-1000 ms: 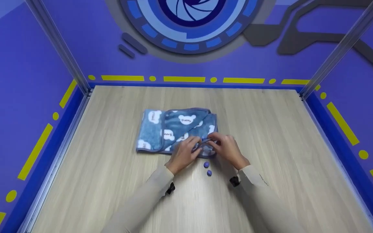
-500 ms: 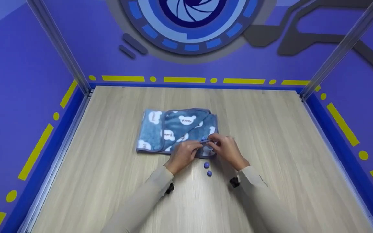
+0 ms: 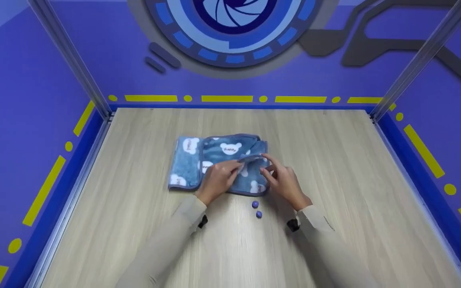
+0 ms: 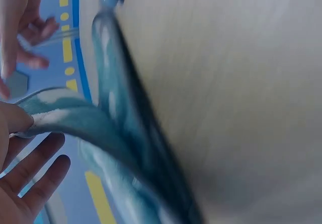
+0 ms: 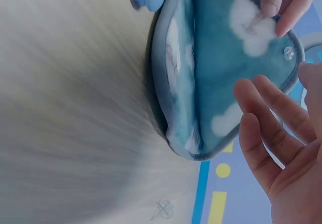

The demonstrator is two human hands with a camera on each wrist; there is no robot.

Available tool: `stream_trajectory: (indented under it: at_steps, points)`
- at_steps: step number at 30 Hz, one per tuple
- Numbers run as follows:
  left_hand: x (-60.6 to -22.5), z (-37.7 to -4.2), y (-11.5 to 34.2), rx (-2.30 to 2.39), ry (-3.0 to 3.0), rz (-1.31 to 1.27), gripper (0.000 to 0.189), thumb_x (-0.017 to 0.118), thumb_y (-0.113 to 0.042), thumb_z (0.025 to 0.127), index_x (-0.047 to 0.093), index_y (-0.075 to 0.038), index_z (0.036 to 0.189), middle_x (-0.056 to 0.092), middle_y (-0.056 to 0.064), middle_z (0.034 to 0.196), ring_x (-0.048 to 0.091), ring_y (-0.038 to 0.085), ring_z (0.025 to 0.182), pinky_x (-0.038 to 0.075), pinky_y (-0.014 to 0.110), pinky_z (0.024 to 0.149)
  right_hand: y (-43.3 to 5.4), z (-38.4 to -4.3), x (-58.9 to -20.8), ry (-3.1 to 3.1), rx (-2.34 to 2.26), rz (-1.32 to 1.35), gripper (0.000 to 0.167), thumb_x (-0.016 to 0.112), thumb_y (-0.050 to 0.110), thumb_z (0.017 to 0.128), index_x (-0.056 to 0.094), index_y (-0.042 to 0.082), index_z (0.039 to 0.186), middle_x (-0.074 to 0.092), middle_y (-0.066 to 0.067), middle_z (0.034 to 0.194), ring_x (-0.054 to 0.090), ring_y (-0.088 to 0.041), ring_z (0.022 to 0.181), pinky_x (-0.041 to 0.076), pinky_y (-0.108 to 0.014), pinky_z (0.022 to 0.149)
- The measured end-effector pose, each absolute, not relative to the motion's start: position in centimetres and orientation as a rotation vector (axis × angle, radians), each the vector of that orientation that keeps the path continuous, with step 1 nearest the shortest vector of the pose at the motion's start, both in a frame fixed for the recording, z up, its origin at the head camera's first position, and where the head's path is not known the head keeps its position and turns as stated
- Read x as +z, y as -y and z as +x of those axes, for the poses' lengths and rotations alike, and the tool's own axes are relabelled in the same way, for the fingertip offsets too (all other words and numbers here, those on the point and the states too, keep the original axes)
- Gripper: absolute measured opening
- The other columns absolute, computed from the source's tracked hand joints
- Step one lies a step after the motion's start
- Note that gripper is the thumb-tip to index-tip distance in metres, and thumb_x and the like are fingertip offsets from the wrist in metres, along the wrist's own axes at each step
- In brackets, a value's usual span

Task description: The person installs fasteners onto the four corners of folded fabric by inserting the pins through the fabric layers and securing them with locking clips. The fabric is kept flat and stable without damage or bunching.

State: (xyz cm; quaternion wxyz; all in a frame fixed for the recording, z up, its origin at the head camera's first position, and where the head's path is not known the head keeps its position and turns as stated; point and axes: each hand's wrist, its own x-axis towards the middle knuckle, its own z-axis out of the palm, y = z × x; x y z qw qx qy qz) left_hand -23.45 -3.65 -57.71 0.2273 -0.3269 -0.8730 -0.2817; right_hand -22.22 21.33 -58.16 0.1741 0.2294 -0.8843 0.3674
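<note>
A folded teal fleece blanket [image 3: 188, 163] with white bear heads and grey binding lies mid-table. My left hand [image 3: 216, 179] pinches the bound edge of its front corner flap [image 5: 216, 43] between thumb and index finger, the other fingers spread. The flap stands raised, and a clear round snap [image 5: 288, 53] shows near its tip. My right hand [image 3: 287, 183] is beside the flap's right side with fingers apart and loosely bent, holding nothing visible. In front of the blanket lie two small purple-blue knobs [image 3: 255, 204]; the nearer to the cloth looks mushroom-shaped in the right wrist view.
The wooden tabletop [image 3: 334, 160] is enclosed by blue-purple panels [image 3: 106, 52] on the left, back and right. Metal posts [image 3: 70, 56] stand at the back corners. Yellow dashes and dots run along the panels' lower parts.
My left hand has lifted the flap up and to the left, uncovering the layer below. The right hand has released the edge and spread its fingers. The small blue piece between the hands is out of sight.
</note>
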Motion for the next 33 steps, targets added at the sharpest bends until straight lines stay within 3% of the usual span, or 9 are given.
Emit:
stream_trajectory:
  at_steps: [6,13,17,22,27,33]
  points:
    - [-56.6,-25.1,5.7,-0.741,2.418,-0.808,0.027,0.072,-0.005,0.093,0.075,-0.005,0.121,0.072,0.013,0.124,0.074,0.028,0.1,0.061,0.036,0.073,-21.7,-22.2,-58.3,2.493,1.061,0.655,0.046,0.069,0.019,0.1,0.058,0.013,0.144,0.076,0.003,0.085,0.054,-0.007,0.056,0.044,-0.023,0.051]
    - [-56.1,-26.9,7.8,-0.743,2.609,-0.625,0.051,0.073,-0.009,0.094,0.058,0.0,0.142,0.057,0.02,0.146,0.064,0.039,0.119,0.057,0.048,0.09,-22.0,-22.2,-58.5,2.517,1.063,0.635,0.044,0.068,0.017,0.1,0.059,0.012,0.143,0.077,0.001,0.088,0.056,-0.009,0.056,0.045,-0.023,0.052]
    - [-56.5,-27.6,8.8,-0.752,2.718,-0.559,0.062,0.071,-0.014,0.096,0.047,0.001,0.151,0.047,0.02,0.155,0.062,0.042,0.122,0.052,0.051,0.099,-22.1,-22.1,-58.7,2.53,1.062,0.626,0.044,0.069,0.016,0.1,0.059,0.011,0.142,0.078,0.0,0.089,0.057,-0.008,0.057,0.047,-0.022,0.052]
    - [-57.2,-28.3,9.9,-0.654,2.902,-0.525,0.072,0.068,-0.025,0.099,0.035,-0.001,0.158,0.032,0.018,0.164,0.045,0.041,0.14,0.033,0.062,0.114,-22.4,-22.0,-58.8,2.554,1.073,0.617,0.044,0.069,0.015,0.1,0.059,0.011,0.142,0.078,0.001,0.089,0.057,-0.006,0.057,0.05,-0.022,0.053]
    - [-57.7,-28.8,10.8,-0.637,3.002,-0.518,0.08,0.068,-0.034,0.099,0.028,-0.002,0.161,0.023,0.017,0.168,0.028,0.04,0.151,0.015,0.07,0.118,-22.6,-21.8,-58.7,2.602,1.092,0.573,0.042,0.068,0.017,0.1,0.059,0.014,0.142,0.077,0.002,0.09,0.06,-0.004,0.058,0.053,-0.022,0.054]
    - [-58.5,-29.4,11.2,-0.707,2.998,-0.535,0.081,0.067,-0.036,0.099,0.028,0.0,0.16,0.021,0.018,0.168,0.025,0.039,0.153,0.014,0.069,0.119,-22.9,-21.7,-58.9,2.629,1.086,0.564,0.038,0.067,0.017,0.101,0.062,0.015,0.138,0.077,0.002,0.087,0.06,-0.003,0.058,0.054,-0.023,0.054]
